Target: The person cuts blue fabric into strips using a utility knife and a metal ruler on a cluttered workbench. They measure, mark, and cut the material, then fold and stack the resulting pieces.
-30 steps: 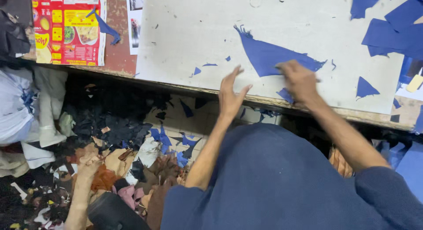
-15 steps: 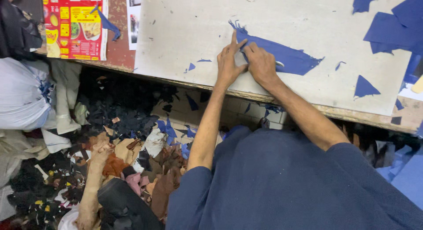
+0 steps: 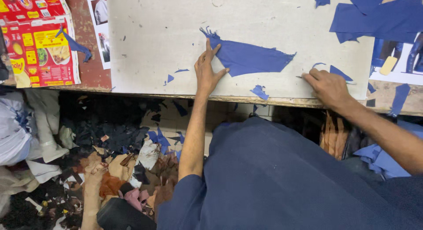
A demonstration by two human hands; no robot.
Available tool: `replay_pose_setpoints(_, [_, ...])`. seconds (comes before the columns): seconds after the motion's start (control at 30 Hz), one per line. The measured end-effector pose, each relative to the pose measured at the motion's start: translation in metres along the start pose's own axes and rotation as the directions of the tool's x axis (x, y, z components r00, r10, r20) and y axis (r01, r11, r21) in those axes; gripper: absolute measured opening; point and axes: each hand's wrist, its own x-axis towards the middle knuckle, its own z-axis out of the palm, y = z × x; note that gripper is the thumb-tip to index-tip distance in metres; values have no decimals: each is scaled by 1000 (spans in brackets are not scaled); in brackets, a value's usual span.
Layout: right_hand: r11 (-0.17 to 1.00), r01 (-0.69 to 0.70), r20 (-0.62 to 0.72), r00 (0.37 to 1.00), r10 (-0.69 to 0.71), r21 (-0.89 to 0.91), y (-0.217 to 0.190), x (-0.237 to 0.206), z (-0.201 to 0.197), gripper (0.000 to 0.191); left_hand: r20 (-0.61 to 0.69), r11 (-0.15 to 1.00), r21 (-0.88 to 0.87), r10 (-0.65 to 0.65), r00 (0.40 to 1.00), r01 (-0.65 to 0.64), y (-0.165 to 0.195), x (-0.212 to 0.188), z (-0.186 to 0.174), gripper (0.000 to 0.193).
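Note:
A white cutting board [image 3: 158,40] lies on the table. On it rests a torn, wedge-shaped blue fabric piece [image 3: 253,58]. My left hand [image 3: 208,73] lies flat on the board with its fingers spread, and its fingertips touch the left end of that piece. My right hand [image 3: 328,87] sits near the board's lower right edge, apart from the piece. Its fingers are curled around what looks like a thin dark tool [image 3: 303,76], whose tip pokes out to the left. A small blue scrap [image 3: 339,72] lies right behind this hand.
Larger blue fabric pieces [image 3: 374,16] cover the board's top right. Red and yellow printed packets [image 3: 37,40] lie at the table's left end. Below the table edge [image 3: 145,96] is a heap of fabric scraps [image 3: 128,155]. Dark blue cloth [image 3: 273,177] covers my lap.
My hands were together at the blue piece's left tip. Now the right hand has moved away to the right edge of the board, and the left hand stays spread at the piece's left end.

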Motion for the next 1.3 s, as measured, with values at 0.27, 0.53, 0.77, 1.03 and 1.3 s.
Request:
replay_pose_setpoints(0.27, [903,402,208,906,-368,-153,28,86,-3,20,-184,981,-97,-185,965,169,-16,20,3,71])
replay_pose_setpoints(0.53, [849,434,212,899,-383,-301,83,163,-41,29,-264,971,127,-165,950,203,-17,65,-6,40])
replay_pose_setpoints(0.77, [937,271,-21,959,-283,-220,-20,217,-47,12,-123,988,27,-145,982,150,-34,87,-24,20])
replay_pose_setpoints(1.03, [706,708,-105,700,-707,-33,-96,295,-17,15,-65,998,-38,-48,997,45,-44,96,-34,18])
replay_pose_setpoints(1.3, [969,64,-127,987,-97,-238,-13,301,1,16,19,974,-224,-26,999,29,-51,94,-44,13])
